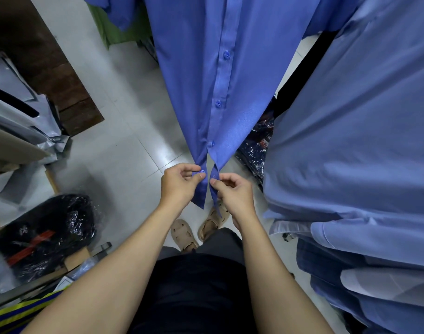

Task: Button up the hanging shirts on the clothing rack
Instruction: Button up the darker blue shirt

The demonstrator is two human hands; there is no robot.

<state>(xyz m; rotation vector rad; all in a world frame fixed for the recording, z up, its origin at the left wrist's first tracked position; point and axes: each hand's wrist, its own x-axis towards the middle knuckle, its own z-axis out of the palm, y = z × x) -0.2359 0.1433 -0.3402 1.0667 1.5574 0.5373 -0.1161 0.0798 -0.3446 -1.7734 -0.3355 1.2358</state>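
A blue shirt [206, 80] hangs in front of me, with three buttons closed down its placket. Below the lowest closed button [212, 142] the two front edges part. My left hand [179, 186] pinches the left edge at the bottom button [202, 175]. My right hand [232, 192] pinches the right edge, the buttonhole strip, just beside it. A narrow gap separates the two edges between my hands.
A lighter blue shirt [350, 153] hangs close on the right, with folded garments [374, 285] below it. Black plastic-wrapped bundles lie at the lower left [44, 235] and behind the shirt [254, 150]. Grey bags [13, 112] pile up on the left. My sandalled feet stand on white tiles [124, 150].
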